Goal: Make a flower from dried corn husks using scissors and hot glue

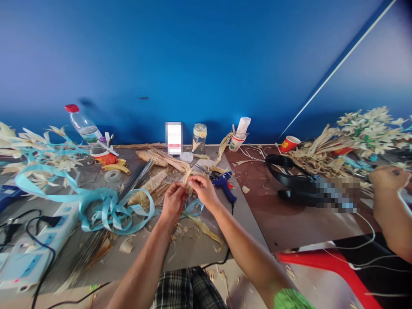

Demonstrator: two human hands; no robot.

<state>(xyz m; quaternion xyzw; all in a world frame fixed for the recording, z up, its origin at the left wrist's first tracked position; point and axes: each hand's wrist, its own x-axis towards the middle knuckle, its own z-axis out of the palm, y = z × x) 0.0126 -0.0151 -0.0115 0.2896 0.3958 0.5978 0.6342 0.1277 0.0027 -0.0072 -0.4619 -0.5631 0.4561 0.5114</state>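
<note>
Both my hands meet above the middle of the table. My left hand (175, 198) is closed, its fingertips pinching the lower part of a pale corn husk strip (186, 177). From the other side, my right hand (203, 189) grips the same husk between thumb and fingers. Light blue ribbon (195, 207) loops just below my hands, and a longer tangle of it (106, 208) lies to the left. Beside my right hand rests a blue glue gun (225, 186). Corn cobs (152, 183) and dry husks lie beyond my left hand.
A white power strip (48, 240) with black cords sits at front left, near thin wires (86, 244). A tilted bottle (82, 124), a jar (200, 137) and paper cups (289, 143) stand along the wall. Another person's hand (390, 178) is at right, near a black headset (289, 180).
</note>
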